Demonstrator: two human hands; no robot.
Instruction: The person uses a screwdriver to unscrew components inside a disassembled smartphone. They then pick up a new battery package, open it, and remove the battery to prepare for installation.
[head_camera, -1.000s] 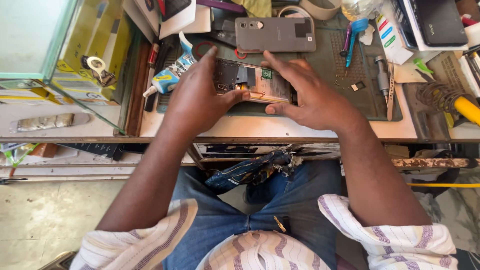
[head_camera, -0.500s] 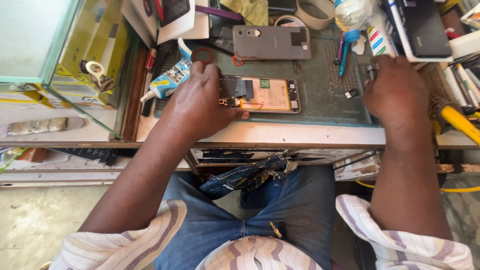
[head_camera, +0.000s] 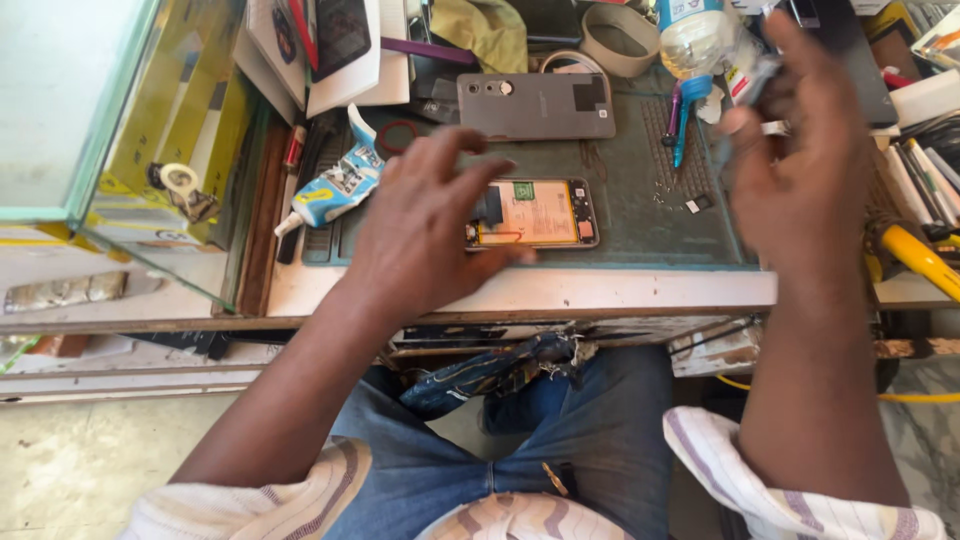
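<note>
Head view: nearest, the person's lap in blue jeans under the bench edge. Above it, left hand hovers with fingers spread and open, gripping nothing, fingertips over the left end of the opened phone. Phone lies flat on the green work mat, near the front edge of the bench, back cover off: tan battery, small green label, dark board parts at the left end, reddish bit at the right. Long axis runs left-right across the bench; left end hidden by the hand, so can't say which end is top. Right hand is raised at the right, motion-blurred, seems to pinch something thin and pale by the fingertips; can't tell what, or how firm the hold. Left of the mat, a blue-white glue tube. Farther back, the grey back cover lies parallel to the phone, camera holes at its left. Beyond it a tape roll, cut off by the top edge
</note>
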